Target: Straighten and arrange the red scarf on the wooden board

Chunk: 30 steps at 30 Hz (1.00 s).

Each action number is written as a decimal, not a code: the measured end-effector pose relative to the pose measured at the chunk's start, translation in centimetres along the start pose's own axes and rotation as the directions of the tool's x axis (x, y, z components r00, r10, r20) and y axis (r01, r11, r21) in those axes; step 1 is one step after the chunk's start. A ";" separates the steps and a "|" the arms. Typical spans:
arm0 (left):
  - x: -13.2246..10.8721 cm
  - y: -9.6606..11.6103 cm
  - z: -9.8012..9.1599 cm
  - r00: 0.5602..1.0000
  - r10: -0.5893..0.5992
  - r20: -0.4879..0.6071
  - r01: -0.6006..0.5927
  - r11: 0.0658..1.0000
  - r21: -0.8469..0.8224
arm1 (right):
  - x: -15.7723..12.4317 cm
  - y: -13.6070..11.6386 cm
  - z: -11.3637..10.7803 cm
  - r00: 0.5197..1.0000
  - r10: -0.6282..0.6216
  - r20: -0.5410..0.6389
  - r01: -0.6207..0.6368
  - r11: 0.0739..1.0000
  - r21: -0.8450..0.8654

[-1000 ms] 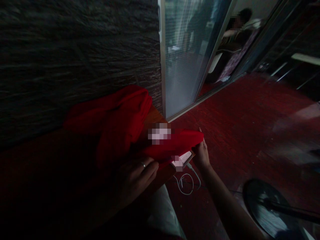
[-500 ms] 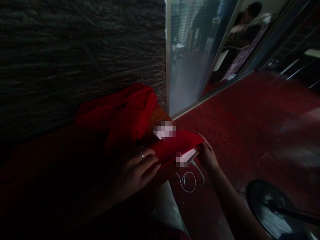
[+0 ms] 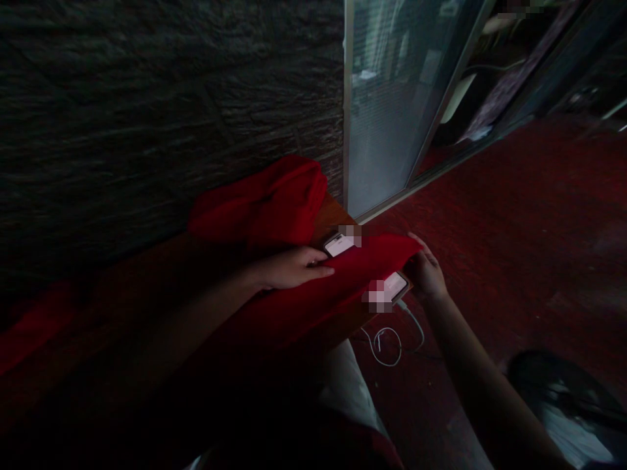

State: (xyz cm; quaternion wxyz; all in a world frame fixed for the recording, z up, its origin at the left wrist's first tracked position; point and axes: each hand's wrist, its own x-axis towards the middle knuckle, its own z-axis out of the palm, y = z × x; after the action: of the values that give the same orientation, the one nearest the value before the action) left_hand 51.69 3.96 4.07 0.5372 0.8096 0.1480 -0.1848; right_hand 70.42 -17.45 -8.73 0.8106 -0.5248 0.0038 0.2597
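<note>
A long piece of red cloth (image 3: 362, 261) runs across the dark wooden surface, its far end pointed and lifted. My left hand (image 3: 298, 266) lies on it, fingers stretched out over its upper edge. At the pointed end, my right hand (image 3: 427, 274) pinches the cloth between thumb and fingers. A phone with a lit screen (image 3: 337, 244) sits just beyond the cloth, partly covered by it. Another lit phone (image 3: 396, 285) lies on the near side close to my right hand, with a white cable (image 3: 386, 346) hanging down from it.
Against the dark stone wall (image 3: 171, 98) rests a heap of red fabric (image 3: 264, 202). The wooden tabletop (image 3: 337, 212) ends near a sliding glass door (image 3: 386, 130). A round dark stand base (image 3: 563, 398) is on the red floor (image 3: 514, 215) at right.
My left hand has moved up and forward along the cloth, and its fingers now lie flatter. More cloth is spread out toward me. My right hand keeps hold of the far end. The view has shifted.
</note>
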 end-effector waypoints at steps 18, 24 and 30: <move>8.9 9.3 -3.2 0.969 -0.134 0.206 0.182 0.955 -0.234 | 1.1 -5.2 2.9 0.996 0.019 0.091 -0.023 0.999 0.043; 14.8 11.1 -2.3 0.989 -0.062 0.136 0.113 0.904 -0.413 | 1.8 -9.7 4.9 0.984 -0.140 0.110 0.143 0.989 -0.027; 18.7 10.8 -1.8 0.979 -0.057 0.196 0.150 0.852 -0.501 | 1.6 -9.7 4.0 0.990 -0.137 -0.022 0.137 0.990 0.024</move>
State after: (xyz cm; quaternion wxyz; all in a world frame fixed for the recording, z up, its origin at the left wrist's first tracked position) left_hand 73.26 2.25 4.94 0.7335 0.6087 0.1878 -0.2370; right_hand 74.84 -16.40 0.91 0.8330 -0.5162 -0.0207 0.1980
